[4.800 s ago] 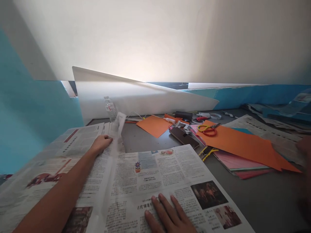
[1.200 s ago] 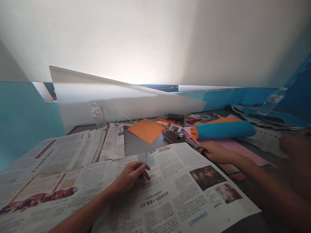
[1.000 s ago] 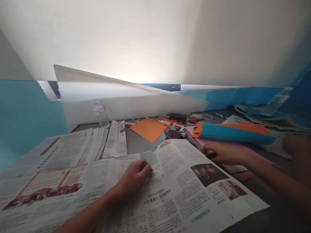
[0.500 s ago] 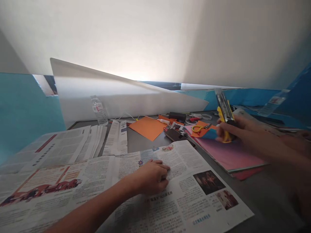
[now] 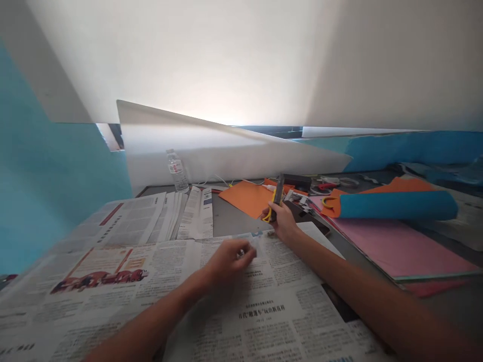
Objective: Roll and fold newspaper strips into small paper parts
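Observation:
An open newspaper [image 5: 215, 306] with printed columns and pictures lies spread in front of me. Over its middle my left hand [image 5: 228, 259] has its fingers curled in toward the thumb. I see nothing held there, though motion smears the fingertips a little. My right hand [image 5: 283, 221] grips a yellow and black utility knife [image 5: 278, 196], which points upward near the newspaper's far edge. Whether its blade is out cannot be made out. Behind the knife lies a sheet of orange paper [image 5: 243, 197].
A clear bottle [image 5: 178, 173] stands at the back left, near stacked newspapers [image 5: 128, 216] and a folded newspaper strip [image 5: 196, 213]. Rightward are pink paper sheets [image 5: 400, 246], a blue paper roll [image 5: 400, 204], yellow-handled scissors [image 5: 329, 202] and a dark phone [image 5: 302, 213]. A white board [image 5: 211, 146] leans behind.
My right hand has brought the utility knife left, from above the pink sheets to the newspaper's far edge. My left hand has curled its fingers more. The view has turned right.

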A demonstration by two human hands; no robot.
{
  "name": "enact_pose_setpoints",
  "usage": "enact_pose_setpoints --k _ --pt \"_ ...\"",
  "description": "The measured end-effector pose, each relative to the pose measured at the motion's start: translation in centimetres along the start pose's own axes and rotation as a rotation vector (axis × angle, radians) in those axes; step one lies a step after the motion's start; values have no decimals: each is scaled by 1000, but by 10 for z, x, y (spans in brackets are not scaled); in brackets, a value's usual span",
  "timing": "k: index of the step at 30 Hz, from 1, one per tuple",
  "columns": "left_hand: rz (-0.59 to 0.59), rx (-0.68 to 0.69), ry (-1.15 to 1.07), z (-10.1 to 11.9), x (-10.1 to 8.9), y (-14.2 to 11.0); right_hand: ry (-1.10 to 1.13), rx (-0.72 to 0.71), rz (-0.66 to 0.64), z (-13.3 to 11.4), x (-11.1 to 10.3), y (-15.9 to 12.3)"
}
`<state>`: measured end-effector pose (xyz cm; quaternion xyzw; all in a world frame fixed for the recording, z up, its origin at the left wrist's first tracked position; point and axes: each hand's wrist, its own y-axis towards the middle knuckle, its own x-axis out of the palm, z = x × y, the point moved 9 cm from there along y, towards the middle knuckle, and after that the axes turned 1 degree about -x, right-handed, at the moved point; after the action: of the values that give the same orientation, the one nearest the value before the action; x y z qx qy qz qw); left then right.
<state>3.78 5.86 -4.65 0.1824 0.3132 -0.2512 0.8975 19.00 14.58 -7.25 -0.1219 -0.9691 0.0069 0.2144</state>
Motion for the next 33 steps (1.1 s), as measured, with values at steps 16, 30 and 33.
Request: enact_pose_setpoints --k 16,30,33 --pt "285 -202 300 -83 -72 -8 -273 -156 -47 15 -27 11" --pt "284 -185 388 -91 -68 21 -273 -215 14 0 8 -1" --pt "314 -219 429 -91 -63 26 -226 -149 -33 17 33 -16"
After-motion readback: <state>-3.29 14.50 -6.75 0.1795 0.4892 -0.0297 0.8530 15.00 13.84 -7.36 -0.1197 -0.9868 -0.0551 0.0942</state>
